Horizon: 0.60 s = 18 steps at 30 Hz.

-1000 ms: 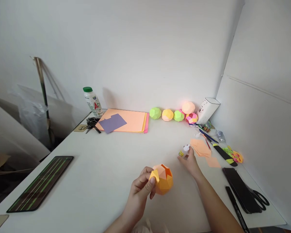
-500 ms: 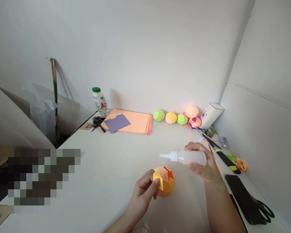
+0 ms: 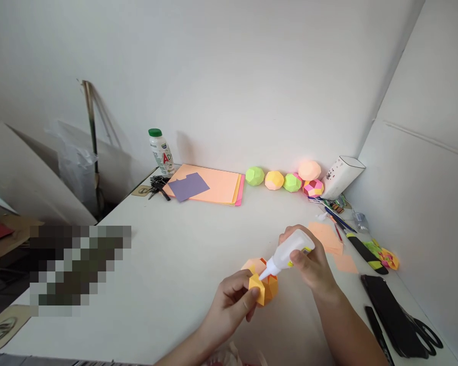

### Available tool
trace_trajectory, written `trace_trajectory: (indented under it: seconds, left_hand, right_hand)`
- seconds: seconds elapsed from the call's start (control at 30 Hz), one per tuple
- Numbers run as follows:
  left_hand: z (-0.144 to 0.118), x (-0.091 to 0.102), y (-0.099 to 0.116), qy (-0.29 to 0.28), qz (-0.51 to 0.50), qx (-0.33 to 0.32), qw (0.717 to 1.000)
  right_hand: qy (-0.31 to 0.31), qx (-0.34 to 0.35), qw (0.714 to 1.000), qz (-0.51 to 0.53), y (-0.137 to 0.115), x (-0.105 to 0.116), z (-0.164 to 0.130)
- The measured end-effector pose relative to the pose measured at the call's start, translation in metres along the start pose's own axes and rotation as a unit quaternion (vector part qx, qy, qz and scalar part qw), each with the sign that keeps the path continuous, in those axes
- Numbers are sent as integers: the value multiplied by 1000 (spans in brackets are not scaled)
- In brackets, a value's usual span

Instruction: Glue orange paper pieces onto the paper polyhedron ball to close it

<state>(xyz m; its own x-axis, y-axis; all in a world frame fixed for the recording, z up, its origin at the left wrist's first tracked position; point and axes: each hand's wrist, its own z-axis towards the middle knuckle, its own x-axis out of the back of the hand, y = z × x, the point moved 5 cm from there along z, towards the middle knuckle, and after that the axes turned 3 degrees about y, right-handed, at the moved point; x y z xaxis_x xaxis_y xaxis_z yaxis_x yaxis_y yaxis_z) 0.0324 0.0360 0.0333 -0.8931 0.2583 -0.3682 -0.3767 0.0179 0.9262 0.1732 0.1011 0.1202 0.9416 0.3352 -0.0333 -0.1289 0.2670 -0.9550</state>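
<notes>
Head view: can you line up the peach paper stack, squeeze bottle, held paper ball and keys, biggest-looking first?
1. Peach paper stack
2. Squeeze bottle and held paper ball: too close to rank, both partly covered
3. Keys

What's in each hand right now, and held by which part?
Left hand: the paper ball, by its left side. Right hand: the bottle, by its body.

I can read just two letters from here: a big red A [image 3: 165,158] with a D [image 3: 170,157] beside it, on the white bottle [image 3: 161,154] with the green cap [image 3: 155,132]. Its smaller print is too tiny for me. I can't read the yellow label [image 3: 307,249] on the squeeze bottle [image 3: 292,248], or the dark marks [image 3: 329,176] on the white box [image 3: 342,179].
</notes>
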Motion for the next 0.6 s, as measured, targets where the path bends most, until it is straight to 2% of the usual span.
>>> trace_trajectory:
  seconds: [0.3, 0.6]
  left_hand:
    - [-2, -4, 5, -25, -14, -20, 999]
    - [-2, -5, 4, -38, 8, -18, 999]
  right_hand:
    - [-46, -4, 999, 4, -3, -12, -1]
    - [-50, 15, 998, 18, -4, -15, -5]
